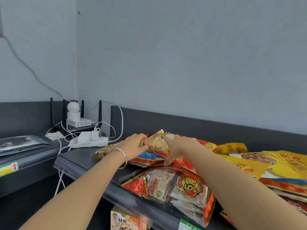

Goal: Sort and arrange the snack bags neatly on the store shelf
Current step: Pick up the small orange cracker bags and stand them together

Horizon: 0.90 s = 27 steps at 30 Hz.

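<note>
snack bag [159, 144] lies atop other bags [182, 186] on shelf [79, 156]; left hand [132, 146] grip pinches its edge, right hand [180, 146] grip presses it, fingers spread.

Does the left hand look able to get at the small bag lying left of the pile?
Probably yes. The small bag lies with nothing stacked on it on the shelf by the wrist of the left hand; that hand must first release the top bag it pinches.

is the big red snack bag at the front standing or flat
Lying flat: the red snack bag rests face up on the shelf.
</note>
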Each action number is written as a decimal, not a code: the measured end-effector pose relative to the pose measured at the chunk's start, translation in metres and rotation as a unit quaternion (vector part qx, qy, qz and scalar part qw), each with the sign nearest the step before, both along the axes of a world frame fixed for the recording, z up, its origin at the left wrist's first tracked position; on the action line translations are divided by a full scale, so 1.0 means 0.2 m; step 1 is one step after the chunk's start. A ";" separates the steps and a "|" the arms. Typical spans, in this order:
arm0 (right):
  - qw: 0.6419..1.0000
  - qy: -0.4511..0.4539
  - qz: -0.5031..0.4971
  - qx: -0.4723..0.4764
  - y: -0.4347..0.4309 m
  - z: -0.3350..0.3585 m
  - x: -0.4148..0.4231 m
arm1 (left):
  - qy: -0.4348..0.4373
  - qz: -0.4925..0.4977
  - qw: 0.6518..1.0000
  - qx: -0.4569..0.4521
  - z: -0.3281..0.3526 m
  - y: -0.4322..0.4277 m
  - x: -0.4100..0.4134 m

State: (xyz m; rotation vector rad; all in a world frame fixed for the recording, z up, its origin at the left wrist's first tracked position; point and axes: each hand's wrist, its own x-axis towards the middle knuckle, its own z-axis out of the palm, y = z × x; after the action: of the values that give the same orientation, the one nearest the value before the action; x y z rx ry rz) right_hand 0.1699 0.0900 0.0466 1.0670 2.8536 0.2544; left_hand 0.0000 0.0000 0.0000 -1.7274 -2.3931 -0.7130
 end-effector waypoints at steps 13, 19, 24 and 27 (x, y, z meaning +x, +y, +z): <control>0.983 -0.117 0.129 -0.061 0.30 0.13 0.02 | -0.057 -0.064 0.996 0.009 0.13 0.44 -0.08; 0.984 -0.068 0.122 0.114 0.37 0.08 0.09 | -0.100 -0.154 0.975 -0.128 0.15 0.64 -0.01; 0.951 0.025 0.009 0.309 0.43 0.10 0.12 | -0.234 -0.149 0.943 -0.184 0.13 0.64 -0.11; 0.947 0.113 -0.075 0.292 0.40 0.09 0.09 | -0.291 -0.127 0.918 -0.239 0.10 0.61 -0.18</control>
State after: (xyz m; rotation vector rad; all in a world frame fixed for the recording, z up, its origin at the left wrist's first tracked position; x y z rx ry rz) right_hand 0.1870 0.1692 0.0636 1.4807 2.9388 1.0818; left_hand -0.0367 0.1223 0.0199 -2.3220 -2.9594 -0.8146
